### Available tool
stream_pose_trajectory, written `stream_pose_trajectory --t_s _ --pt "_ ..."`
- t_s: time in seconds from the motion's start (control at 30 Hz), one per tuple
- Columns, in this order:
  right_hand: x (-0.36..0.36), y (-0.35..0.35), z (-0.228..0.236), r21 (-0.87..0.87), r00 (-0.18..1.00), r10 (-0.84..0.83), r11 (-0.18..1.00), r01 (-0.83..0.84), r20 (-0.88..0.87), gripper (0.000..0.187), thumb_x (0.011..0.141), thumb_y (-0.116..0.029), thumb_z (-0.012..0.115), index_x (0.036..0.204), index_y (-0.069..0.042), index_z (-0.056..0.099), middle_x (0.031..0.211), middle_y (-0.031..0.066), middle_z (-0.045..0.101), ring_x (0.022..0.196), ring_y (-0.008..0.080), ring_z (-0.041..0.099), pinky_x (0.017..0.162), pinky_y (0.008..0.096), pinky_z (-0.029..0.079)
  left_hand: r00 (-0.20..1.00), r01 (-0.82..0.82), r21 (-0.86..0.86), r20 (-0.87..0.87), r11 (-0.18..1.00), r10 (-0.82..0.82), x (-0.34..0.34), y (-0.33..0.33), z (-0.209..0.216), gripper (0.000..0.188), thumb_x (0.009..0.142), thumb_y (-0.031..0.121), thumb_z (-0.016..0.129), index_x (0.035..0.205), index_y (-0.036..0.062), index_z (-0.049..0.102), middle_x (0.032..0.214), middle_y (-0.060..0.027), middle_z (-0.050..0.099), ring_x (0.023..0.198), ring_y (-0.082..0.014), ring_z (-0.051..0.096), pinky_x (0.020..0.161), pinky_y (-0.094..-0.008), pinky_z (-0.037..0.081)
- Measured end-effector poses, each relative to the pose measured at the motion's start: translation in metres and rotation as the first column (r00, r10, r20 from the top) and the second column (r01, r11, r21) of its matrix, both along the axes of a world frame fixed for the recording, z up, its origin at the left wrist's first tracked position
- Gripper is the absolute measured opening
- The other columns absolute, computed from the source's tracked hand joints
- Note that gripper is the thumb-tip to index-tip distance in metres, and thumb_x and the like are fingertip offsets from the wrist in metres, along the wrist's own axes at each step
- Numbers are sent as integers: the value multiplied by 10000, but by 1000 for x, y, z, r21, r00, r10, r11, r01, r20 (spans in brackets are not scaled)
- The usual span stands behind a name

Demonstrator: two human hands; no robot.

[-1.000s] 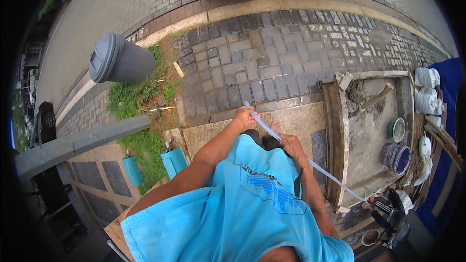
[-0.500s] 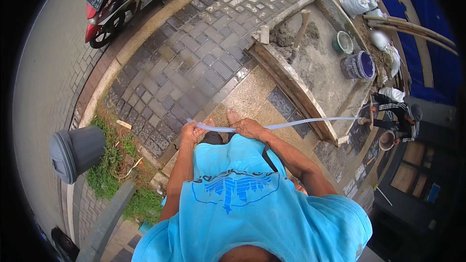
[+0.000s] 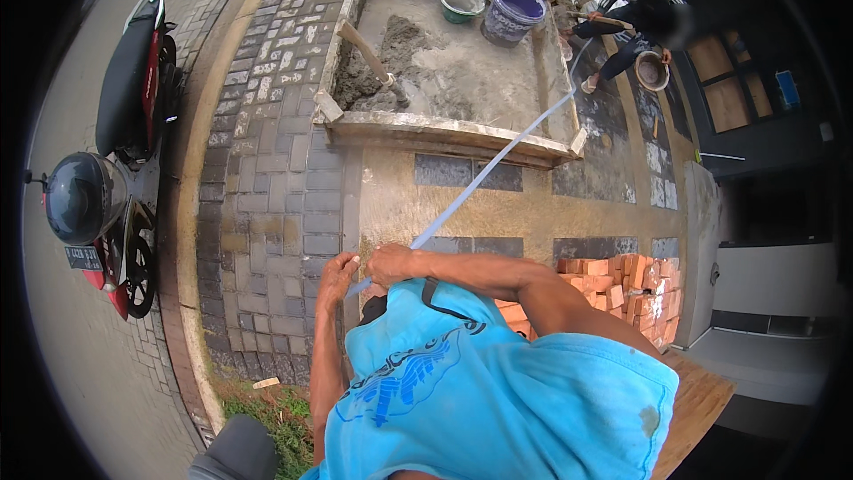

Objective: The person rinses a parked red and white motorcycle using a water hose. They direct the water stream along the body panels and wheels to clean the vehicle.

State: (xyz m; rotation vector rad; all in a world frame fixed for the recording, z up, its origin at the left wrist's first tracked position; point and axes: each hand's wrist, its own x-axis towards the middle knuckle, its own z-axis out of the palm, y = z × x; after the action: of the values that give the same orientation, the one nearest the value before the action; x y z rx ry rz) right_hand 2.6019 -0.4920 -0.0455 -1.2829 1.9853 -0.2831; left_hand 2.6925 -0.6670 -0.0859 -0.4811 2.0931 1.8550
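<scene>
A pale, translucent blue-grey hose (image 3: 480, 180) stretches from my hands up to the right, across the corner of the wooden-framed mixing trough (image 3: 462, 135). My right hand (image 3: 391, 263) is closed around it near its close end. Just to the left, my left hand (image 3: 337, 276) has its fingers curled in by the hose's short end, which shows between the two hands; its exact grip is partly hidden. At the far right the hose runs toward the feet of a crouching person (image 3: 635, 9), whose hand is on a round bucket (image 3: 651, 71).
Wet grey mortar (image 3: 391, 53) with a wooden-handled tool (image 3: 362, 49) stuck in it lies in the trough, beside a green bucket (image 3: 462, 4) and a purple-lined bucket (image 3: 513, 16). Stacked orange bricks (image 3: 622, 289) are at my right. A motorbike (image 3: 133, 98) stands left beyond the kerb.
My view has turned to the right, so the trough now lies ahead and the bricks show. My hands have come closer together on the hose.
</scene>
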Motion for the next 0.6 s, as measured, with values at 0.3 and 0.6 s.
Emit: stream_pose_trajectory --t_s 0.3,0.6 --pt "6 -5 67 -22 995 -92 996 92 -36 260 820 -214 570 866 4 703 868 200 697 872 370 677 757 481 543 994 71 88 -94 994 -63 -1 6 61 472 978 412 490 854 -25 617 709 -33 560 715 -125 519 659 -308 445" --pt "27 -47 101 -104 998 -56 993 54 -25 231 797 -196 619 874 3 707 854 206 695 846 364 684 702 475 541 941 -330 -75 -109 941 321 56 -4 67 451 1001 392 485 836 14 670 643 -13 557 557 -78 501 451 -241 395"
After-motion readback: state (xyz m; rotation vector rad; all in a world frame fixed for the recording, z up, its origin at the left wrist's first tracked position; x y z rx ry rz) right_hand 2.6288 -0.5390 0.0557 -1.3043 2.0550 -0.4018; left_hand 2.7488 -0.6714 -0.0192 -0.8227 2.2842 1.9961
